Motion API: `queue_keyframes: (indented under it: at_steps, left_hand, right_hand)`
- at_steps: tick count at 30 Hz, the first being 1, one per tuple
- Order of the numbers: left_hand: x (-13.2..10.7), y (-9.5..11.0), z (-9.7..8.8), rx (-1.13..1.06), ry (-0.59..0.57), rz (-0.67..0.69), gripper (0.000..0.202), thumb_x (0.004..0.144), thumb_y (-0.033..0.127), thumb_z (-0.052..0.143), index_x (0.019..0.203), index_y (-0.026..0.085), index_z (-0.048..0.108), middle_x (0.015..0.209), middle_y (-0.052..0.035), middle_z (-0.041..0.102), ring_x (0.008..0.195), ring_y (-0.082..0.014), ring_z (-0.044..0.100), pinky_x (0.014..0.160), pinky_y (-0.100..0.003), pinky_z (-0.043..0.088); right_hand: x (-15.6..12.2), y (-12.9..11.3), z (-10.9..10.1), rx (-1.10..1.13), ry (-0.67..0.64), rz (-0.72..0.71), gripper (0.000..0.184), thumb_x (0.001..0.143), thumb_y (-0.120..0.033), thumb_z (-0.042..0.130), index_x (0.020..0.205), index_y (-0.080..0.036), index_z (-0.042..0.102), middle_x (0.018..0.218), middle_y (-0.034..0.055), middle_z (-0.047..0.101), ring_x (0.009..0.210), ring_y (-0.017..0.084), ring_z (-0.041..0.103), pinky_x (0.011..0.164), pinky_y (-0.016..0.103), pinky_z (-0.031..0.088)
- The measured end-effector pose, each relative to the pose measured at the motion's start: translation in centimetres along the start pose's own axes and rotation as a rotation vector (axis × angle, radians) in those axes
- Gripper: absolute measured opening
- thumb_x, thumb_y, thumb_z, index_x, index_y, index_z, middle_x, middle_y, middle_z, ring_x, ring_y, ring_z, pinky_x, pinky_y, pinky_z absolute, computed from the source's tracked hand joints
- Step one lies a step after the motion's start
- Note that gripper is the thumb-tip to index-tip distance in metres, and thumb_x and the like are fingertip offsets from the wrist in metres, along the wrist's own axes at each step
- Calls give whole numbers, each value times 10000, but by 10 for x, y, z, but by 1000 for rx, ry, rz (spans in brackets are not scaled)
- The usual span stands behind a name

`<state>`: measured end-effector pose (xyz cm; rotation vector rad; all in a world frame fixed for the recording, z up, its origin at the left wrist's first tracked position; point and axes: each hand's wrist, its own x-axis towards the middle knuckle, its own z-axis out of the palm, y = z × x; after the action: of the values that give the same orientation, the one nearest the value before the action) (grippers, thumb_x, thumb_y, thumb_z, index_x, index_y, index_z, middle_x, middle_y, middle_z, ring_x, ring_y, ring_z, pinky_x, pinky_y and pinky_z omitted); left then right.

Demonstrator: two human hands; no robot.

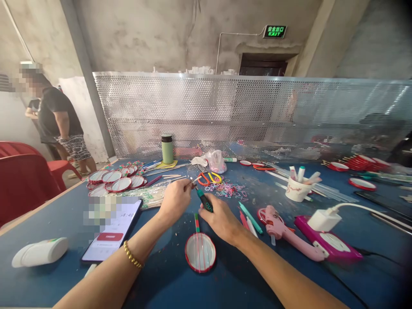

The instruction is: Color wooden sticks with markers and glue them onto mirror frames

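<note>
My right hand is closed around a black-and-green handled tool that points up and left. My left hand is closed in a pinch close to the tool's thin front end; what its fingertips hold is too small to make out. Just below both hands, a round, red-rimmed white disc lies on the table with clear strips across its face. A short red-and-green stick extends from its top. Beyond my fingertips lie a red-orange hook-shaped piece, a yellow one and scattered small coloured clips.
A phone and a white bottle lie left, below piled red-rimmed discs. On the right are a pink glue gun, a magenta power strip and a cup of pens. A green flask stands before the perforated metal screen.
</note>
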<state>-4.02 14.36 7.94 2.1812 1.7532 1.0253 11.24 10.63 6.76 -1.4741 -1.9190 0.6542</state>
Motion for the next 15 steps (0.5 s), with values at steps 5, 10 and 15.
queue_keyframes:
  at_steps: [5,10,15]
  left_hand:
    - [16,0,8,79,-30,-8,296,922,199,429,845,198,714,873,-72,745,858,-195,673,689,-245,392]
    - [25,-11,14,145,-89,-36,307,897,180,421,866,199,725,921,-95,756,927,-225,689,724,-260,431]
    - [28,-26,18,176,-210,-82,273,863,137,467,860,194,734,948,-92,757,949,-231,692,729,-268,463]
  right_hand:
    - [14,0,1,-6,-13,119,91,799,-103,536,849,-178,535,649,-29,547,609,119,504,599,239,337]
    - [24,-3,3,43,-100,229,82,797,-103,549,821,-175,517,558,-40,522,498,105,507,514,218,362]
    - [38,-11,4,127,-260,374,100,803,-112,536,719,-160,512,560,-10,558,461,107,544,458,205,434]
